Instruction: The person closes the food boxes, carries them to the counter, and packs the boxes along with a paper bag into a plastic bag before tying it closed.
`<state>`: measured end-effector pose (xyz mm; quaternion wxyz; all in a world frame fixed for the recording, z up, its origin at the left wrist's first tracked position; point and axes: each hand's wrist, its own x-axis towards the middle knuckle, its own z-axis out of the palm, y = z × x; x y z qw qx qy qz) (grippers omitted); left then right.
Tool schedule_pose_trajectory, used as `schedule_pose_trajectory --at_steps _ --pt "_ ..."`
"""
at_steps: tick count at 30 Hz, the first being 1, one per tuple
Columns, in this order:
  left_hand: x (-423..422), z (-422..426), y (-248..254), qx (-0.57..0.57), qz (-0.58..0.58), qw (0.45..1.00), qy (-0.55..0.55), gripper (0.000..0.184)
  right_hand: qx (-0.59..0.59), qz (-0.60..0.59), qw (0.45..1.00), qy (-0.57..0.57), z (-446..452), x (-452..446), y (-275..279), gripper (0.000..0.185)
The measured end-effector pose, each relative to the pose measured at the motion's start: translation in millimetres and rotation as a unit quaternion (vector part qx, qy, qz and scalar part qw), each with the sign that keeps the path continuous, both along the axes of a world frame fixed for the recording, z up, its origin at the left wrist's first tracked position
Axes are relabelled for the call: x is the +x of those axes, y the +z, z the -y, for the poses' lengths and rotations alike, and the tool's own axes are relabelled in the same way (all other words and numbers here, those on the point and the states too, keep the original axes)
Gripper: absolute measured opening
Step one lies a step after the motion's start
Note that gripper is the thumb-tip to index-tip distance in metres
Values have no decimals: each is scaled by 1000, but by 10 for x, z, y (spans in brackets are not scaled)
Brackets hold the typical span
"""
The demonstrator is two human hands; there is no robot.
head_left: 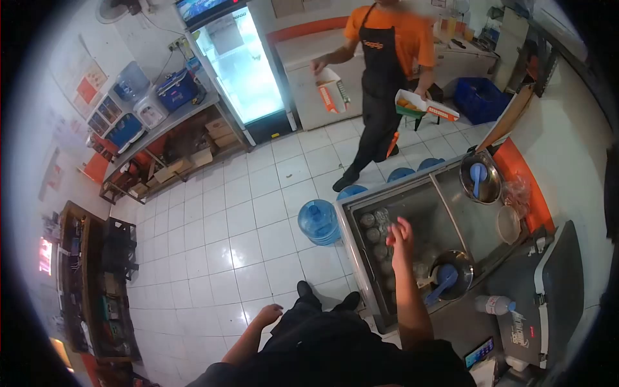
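Fingers open and empty, the right hand (pixel 401 244) is near the steel bowl (pixel 465 274) (probably rigid; grasp by rim), the left hand (pixel 267 315) well apart.

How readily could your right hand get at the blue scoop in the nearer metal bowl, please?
Probably yes, quite readily: the right hand looks empty and is close by, the metal bowl is uncovered, and nothing visible lies over the blue scoop.
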<state>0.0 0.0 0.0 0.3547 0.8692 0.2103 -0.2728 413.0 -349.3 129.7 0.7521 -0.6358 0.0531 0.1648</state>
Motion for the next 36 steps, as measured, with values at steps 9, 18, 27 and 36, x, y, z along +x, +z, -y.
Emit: schedule_pose_trajectory --at_steps 9,18,27,36 --pt "1754 -76 1313 -252 229 896 283 49 237 -18 965 -112 -1114 1297 1213 68" --pt "3332 -640 1769 -539 404 608 421 88 254 -24 966 -31 -1688 1195 1161 54" --pt "2693 -458 2030 -428 509 587 462 62 236 -58 970 -10 -1709 527 1051 46" --pt "1532 -537 1638 -403 524 603 446 51 157 -47 984 76 -1551 -177 525 34"
